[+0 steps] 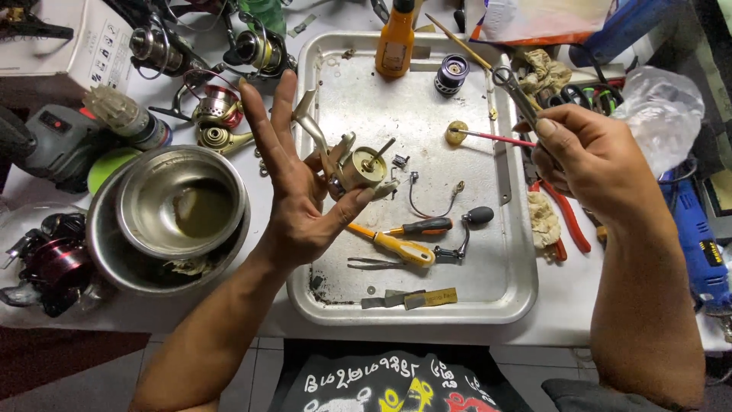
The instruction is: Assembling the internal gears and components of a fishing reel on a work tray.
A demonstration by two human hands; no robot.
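My left hand [293, 183] is raised over the left edge of a metal tray [503, 297], fingers spread upward, with the thumb and lower palm gripping a gold-coloured fishing reel body [358, 166]. My right hand [583, 156] is at the tray's right edge, pinching a thin red-handled brush [496, 138] whose tip points left at a small gold round part [457, 132] lying on the tray.
In the tray lie orange-handled screwdrivers [400, 246], a reel handle [469, 225], tweezers [374, 263], an orange bottle [395, 42] and a dark spool [452, 74]. Nested steel bowls [179, 206] sit left. Other reels [217, 107], red pliers [568, 221] and a blue power tool [698, 244] surround it.
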